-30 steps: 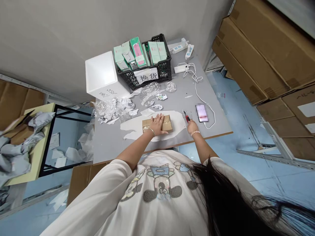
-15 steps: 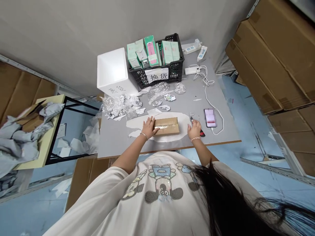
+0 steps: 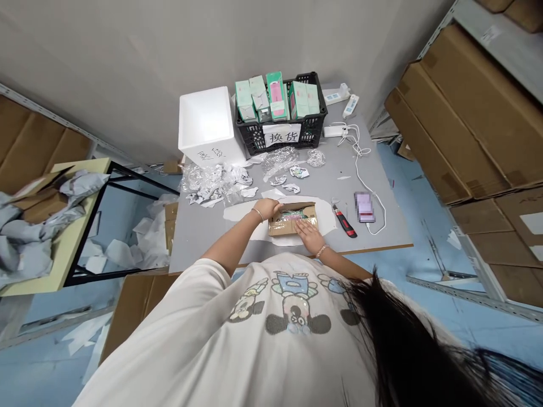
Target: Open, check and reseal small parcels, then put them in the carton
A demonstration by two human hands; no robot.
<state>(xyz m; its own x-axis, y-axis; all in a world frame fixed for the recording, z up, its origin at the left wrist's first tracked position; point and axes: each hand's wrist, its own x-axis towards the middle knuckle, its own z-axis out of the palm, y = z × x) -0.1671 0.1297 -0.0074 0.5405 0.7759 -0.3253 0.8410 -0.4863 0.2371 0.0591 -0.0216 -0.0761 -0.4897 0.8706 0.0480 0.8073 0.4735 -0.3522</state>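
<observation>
A small cardboard box [image 3: 282,227] lies on a white sheet [image 3: 326,217] in front of me, its top flaps apart. Something greenish under clear plastic wrap [image 3: 292,215] shows inside. My left hand [image 3: 268,208] grips the box at its far left corner, fingers curled over the edge. Stretched flat, the fingers of my right hand [image 3: 310,236] press on the near flap. To the right of the box, a red and black utility knife [image 3: 345,220] lies untouched on the table.
Crumpled paper and plastic wrap [image 3: 220,183] cover the table's left side. Behind stand a white foam box [image 3: 212,144] and a black crate [image 3: 314,133] with green boxes. A phone [image 3: 363,207] on a white cable lies at right, below power strips [image 3: 335,131].
The box has gone from closed to open, showing its contents. My right hand has left the utility knife and moved left onto the near flap. My left hand has shifted to the far corner.
</observation>
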